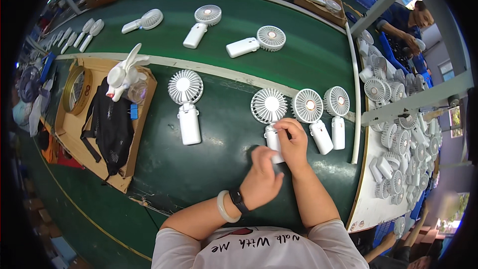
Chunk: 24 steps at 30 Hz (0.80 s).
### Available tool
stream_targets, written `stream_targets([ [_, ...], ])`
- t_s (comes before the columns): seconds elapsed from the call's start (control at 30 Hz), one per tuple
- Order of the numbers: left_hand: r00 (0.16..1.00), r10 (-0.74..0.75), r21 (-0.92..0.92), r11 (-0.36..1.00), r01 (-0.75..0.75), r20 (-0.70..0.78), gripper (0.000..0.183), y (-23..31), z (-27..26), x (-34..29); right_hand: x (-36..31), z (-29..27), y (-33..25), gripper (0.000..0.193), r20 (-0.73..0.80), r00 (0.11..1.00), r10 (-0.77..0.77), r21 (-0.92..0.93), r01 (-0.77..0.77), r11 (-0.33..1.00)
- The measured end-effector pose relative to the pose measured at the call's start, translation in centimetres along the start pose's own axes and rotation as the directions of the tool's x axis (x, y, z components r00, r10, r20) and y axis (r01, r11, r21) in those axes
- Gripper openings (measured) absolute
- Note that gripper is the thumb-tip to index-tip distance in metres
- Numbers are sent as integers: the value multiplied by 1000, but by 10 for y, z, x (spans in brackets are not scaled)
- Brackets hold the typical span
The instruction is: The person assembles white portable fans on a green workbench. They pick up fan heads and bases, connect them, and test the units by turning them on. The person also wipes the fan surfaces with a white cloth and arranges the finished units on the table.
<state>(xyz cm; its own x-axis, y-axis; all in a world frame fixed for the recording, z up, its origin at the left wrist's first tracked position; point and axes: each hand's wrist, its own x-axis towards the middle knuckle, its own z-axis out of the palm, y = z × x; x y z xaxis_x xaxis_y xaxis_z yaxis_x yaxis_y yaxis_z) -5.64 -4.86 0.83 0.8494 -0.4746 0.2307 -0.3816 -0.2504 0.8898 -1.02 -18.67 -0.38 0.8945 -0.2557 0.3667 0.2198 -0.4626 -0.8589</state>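
Note:
A white handheld fan (269, 105) lies face up on the dark green worktop in front of me. My right hand (294, 144) is closed at its neck, thumb and forefinger pinched near the top of the handle. Beside the lower handle, my left hand (261, 179) has bent fingers and is slightly blurred; whether it grips the handle is hidden. Just right of my right hand lie two more fans, one (307, 105) with a copper-coloured centre and another (337, 101) next to it. A separate fan (185, 87) lies to the left, apart from both hands.
Beyond a pale rail, a green conveyor belt (164, 45) carries several fans. At left, a cardboard tray (142, 142) holds a black bag, a tape roll and a white rabbit-shaped figure. Many fans are heaped on a white table (366, 194) at right, where a co-worker (403, 22) works.

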Motion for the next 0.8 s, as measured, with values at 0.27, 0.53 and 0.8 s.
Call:
stream_targets([
  [0.27,998,10,572,820,24,-56,52,4,-84,7,-3,1,-3,12,5,1000,-6,-41,6,999],
  [0.53,898,115,737,621,268,-424,68,-50,-159,21,-5,-4,-1,15,70,994,-82,-108,89,990],
  [0.8,606,318,652,591,474,-729,81,-79,-224,74,-6,-4,-14,18,153,978,-139,-262,176,949],
])
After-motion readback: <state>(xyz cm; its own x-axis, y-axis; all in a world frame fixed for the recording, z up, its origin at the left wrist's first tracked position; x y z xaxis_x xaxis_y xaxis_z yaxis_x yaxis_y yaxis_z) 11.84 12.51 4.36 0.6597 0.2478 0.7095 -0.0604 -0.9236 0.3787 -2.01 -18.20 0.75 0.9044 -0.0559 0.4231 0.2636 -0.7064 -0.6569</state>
